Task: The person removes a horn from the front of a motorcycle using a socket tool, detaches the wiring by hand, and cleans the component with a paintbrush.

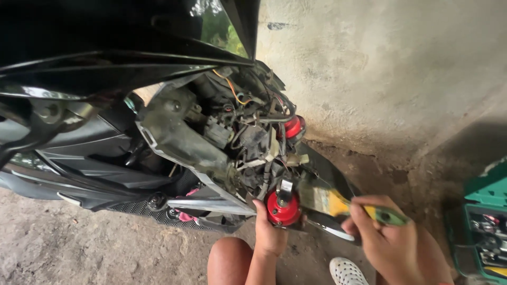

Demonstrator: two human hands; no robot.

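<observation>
A black scooter [100, 158] stands with its front panel off, showing wiring and parts [243, 132]. My left hand [269, 232] grips a round red horn [282, 210] hanging on a metal bracket at the bottom of the exposed front. A second red horn [293, 126] sits higher up among the wires. My right hand [385, 237] holds a screwdriver with a yellow and green handle [369, 211], blurred, its tip pointing left toward the lower horn.
A green toolbox [483, 227] with tools stands open at the right edge. A rough concrete wall [380, 68] rises behind the scooter. My knee [229, 261] and a white perforated shoe [346, 272] are at the bottom, over dirt ground.
</observation>
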